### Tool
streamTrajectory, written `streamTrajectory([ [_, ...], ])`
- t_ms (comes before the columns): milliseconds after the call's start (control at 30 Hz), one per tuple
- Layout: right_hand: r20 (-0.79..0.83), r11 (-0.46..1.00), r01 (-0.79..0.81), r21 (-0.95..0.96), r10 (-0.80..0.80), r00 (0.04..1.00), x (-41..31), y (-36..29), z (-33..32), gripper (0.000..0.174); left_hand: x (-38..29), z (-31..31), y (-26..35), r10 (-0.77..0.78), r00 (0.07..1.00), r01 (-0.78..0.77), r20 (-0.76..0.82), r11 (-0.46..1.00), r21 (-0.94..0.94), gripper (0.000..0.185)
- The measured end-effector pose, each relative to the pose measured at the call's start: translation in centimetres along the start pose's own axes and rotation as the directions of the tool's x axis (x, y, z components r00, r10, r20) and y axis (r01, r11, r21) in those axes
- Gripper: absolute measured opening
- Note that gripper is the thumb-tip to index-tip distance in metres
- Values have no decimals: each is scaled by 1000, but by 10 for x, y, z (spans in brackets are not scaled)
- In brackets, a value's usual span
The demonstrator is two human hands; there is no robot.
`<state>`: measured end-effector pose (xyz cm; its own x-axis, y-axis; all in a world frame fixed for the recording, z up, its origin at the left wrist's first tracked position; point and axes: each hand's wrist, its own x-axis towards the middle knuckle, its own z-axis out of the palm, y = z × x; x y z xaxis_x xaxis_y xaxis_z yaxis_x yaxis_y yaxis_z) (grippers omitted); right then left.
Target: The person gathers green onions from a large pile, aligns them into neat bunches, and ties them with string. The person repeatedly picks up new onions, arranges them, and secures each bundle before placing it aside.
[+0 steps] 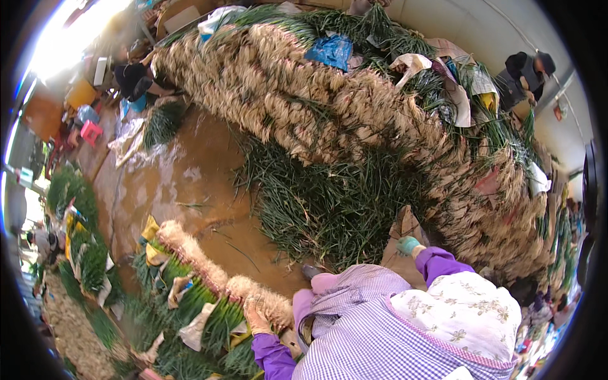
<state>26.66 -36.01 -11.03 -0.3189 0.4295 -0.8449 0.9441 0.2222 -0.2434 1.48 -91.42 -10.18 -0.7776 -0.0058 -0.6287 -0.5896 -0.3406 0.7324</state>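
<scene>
My left hand [257,313], fingers stretched out, lies against the pale root ends of a row of spring onion bundles [209,261]. The bundles' green leaves point away to the lower left, with paper and yellow wraps among them. In a teal glove, my right hand [407,245] is at a brown sheet of sacking or cardboard [406,225] beside my lap; whether its fingers grip the sheet cannot be told. Loose green leaves [332,204] form a heap in front of me. A checked apron [380,327] covers my lap.
A long bank of stacked spring onions [304,90], roots outward, curves around the far and right sides. A blue plastic bag [331,51] lies on it. Wet brown floor [190,166] stretches to the left, near a pink stool [90,132]. Other people [133,80] are at the edges.
</scene>
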Motion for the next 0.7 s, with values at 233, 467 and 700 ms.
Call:
streamTrajectory([
  [233,235,488,473,-734,-471,850,9,89,88,25,88,-5,4,-134,990,127,52,984,122,33],
  [467,-2,999,38,-22,-38,999,1,62,136,35,153,-46,-10,-488,845,455,219,871,188,41],
  [700,-285,943,42,329,57,957,25,-117,12,34,197,46,26,-319,934,-103,164,198,975,30],
])
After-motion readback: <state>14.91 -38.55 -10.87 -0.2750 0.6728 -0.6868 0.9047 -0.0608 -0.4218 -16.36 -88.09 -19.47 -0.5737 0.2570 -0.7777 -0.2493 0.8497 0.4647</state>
